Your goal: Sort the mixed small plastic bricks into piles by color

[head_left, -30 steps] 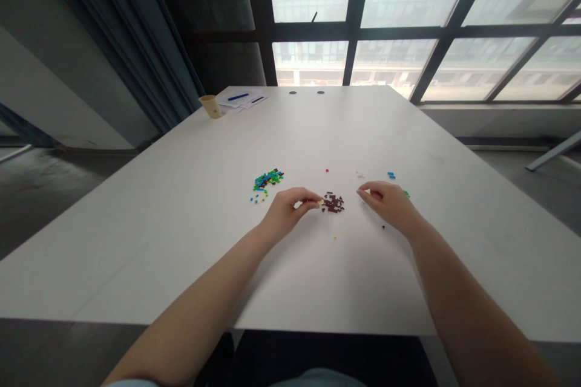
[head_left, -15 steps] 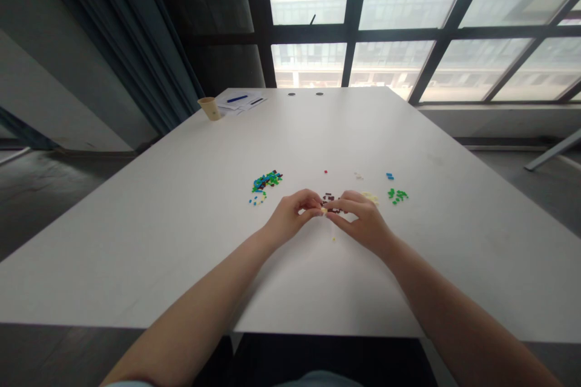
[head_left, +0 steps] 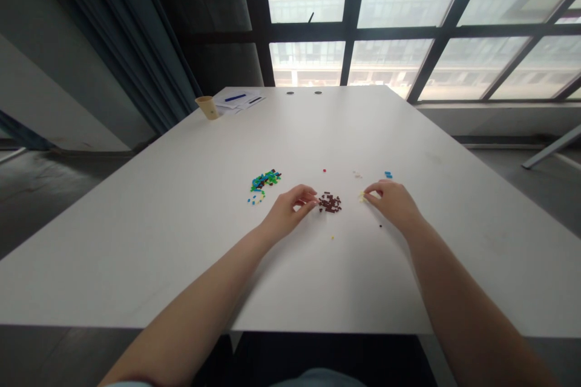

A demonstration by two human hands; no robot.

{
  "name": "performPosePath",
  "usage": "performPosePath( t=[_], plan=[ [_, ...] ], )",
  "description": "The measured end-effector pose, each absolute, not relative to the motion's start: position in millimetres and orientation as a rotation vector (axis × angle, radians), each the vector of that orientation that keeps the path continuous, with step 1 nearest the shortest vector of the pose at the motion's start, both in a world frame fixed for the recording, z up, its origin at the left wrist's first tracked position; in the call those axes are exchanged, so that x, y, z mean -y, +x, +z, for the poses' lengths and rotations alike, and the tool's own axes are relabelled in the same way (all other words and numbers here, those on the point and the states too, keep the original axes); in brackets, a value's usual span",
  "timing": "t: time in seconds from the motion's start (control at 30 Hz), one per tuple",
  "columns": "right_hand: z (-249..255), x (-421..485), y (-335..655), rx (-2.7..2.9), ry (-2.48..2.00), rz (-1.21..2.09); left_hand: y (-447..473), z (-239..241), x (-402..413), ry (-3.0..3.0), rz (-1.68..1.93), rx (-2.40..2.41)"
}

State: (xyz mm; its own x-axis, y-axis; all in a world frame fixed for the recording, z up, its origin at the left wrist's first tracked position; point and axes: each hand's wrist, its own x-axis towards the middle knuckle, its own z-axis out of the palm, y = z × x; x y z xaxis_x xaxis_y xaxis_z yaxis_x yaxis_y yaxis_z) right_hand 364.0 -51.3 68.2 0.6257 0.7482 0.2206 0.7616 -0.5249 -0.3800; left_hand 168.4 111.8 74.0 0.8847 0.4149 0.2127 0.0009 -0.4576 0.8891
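My left hand [head_left: 290, 211] rests on the white table [head_left: 181, 205] just left of a small heap of dark brown bricks [head_left: 330, 203], thumb and fingertips pinched together; what they hold is too small to make out. My right hand [head_left: 394, 204] lies to the right of the heap, fingers pinched on a pale yellow brick [head_left: 362, 197] at the table surface. A mixed pile of green, blue and yellow bricks [head_left: 264, 182] sits further left.
Single loose bricks lie about: a red one [head_left: 324, 170], blue ones [head_left: 388, 174], a yellow one [head_left: 332, 237], a dark one [head_left: 380, 225]. A paper cup [head_left: 207, 106] and papers with pens [head_left: 238, 100] stand at the far left corner. Large windows lie beyond.
Half a second ago both hands met at the brown heap over a pale yellow brick. My right hand has since moved right with the brick; my left hand stayed put.
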Motion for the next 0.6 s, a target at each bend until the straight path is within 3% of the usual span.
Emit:
performPosePath(
  t=[0.23, 0.43, 0.6],
  plan=[
    [58, 60, 380, 1.103, -2.661, 0.22, 167, 74, -121, 2.095, 0.572, -0.39],
    [56, 59, 377, 1.08, -2.642, 0.127, 167, 71, -136, 2.045, 0.675, -0.473],
    [65, 60, 380, 1.056, -2.523, 0.018, 154, 80, -172, 1.987, 0.965, -0.702]
  ],
)
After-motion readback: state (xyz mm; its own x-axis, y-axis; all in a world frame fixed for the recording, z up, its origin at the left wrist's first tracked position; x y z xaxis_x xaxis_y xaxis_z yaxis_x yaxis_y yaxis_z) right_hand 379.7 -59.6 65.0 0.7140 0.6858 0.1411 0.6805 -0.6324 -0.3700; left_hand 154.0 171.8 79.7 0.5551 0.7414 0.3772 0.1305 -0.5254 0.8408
